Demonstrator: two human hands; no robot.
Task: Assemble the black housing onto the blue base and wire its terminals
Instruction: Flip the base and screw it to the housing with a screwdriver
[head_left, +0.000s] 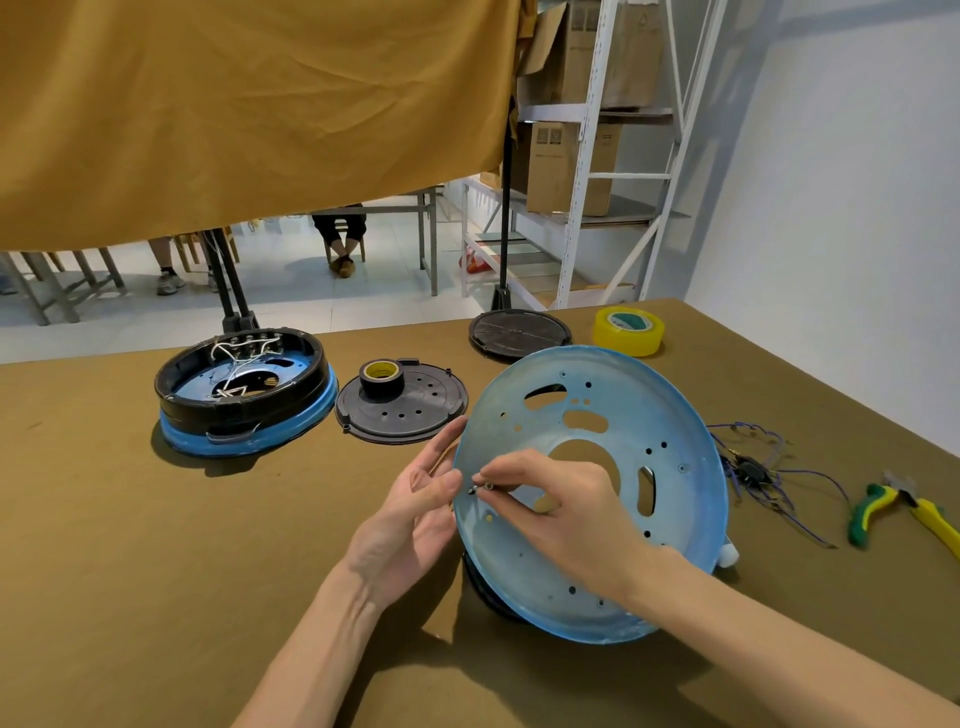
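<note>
I see the blue base (670, 415) tilted up on its near edge on the table (104, 545), its hollow side facing me, with something black partly showing beneath its lower rim. My right hand (550, 504) reaches across the inside of the base and pinches a small dark part (488, 487) between thumb and fingertips, right at a hole near the base's left rim. My left hand (415, 514) is at that same rim, fingers mostly straight, thumb against the edge (I cannot tell whether it truly grips or only steadies it).

Further back on the left stands a finished unit (244, 395): a black housing (176, 384) seated on a second blue base, white wires showing inside. Just right of it lies a black perforated disc (415, 410) with a roll of black tape (382, 379) on top. Behind the tilted base lies another black disc (519, 332), and beside that a roll of yellow tape (628, 330).

To the right of the base, a tangle of blue wires (753, 467) lies on the table, and near the right edge a pair of green-and-yellow pliers (904, 512). A mustard curtain (234, 104) hangs behind the table, with metal shelving (587, 156) holding cardboard boxes to its right.
</note>
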